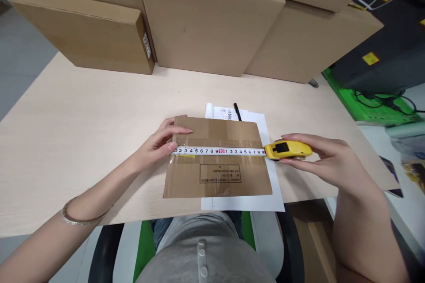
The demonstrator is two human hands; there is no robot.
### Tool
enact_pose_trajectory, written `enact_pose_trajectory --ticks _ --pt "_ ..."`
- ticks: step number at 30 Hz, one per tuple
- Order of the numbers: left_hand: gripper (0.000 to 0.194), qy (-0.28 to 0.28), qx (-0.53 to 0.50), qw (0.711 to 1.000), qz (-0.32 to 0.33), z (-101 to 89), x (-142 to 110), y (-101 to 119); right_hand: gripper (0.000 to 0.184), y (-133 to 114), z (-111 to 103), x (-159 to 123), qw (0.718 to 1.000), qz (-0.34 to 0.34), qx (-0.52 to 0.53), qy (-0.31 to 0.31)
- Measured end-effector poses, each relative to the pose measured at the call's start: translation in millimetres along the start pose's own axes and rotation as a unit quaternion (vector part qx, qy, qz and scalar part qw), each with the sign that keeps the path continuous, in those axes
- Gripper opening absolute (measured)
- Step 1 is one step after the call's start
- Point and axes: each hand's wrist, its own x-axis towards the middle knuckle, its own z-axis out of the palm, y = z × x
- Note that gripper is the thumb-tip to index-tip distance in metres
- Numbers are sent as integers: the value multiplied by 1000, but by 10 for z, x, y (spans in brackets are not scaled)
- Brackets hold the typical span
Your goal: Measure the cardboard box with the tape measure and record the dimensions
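Observation:
A small flat cardboard box (217, 172) lies on a white sheet of paper (274, 185) near the table's front edge. A white measuring tape blade (219, 151) runs across the box from left to right. My left hand (159, 143) pinches the tape's end against the box's left edge, fingers resting on the box top. My right hand (327, 159) grips the yellow tape measure case (288, 149) just past the box's right edge.
Several large cardboard boxes (212, 22) stand stacked along the back of the light wooden table (83, 124). A black pen (237, 112) lies on printed papers behind the small box. At the right are a green surface (372, 104), black cables and dark equipment.

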Motion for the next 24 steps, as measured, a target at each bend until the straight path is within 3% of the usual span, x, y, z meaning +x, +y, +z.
enact_pose_trajectory --ticks 12,14,16,20,24 --pt "37 10 35 999 40 -14 -4 -88 48 34 28 18 999 33 17 -15" --pt "37 12 30 998 45 -15 -4 -97 57 30 11 61 997 57 22 -36" --pt "36 10 28 999 42 -16 -2 -99 54 -11 -40 132 995 65 15 -70" --pt "36 15 32 999 23 -19 -8 -89 21 -262 -138 378 993 2 -12 -120" --pt "39 25 35 999 -5 -22 -26 -92 28 -657 22 750 983 -46 9 -177"
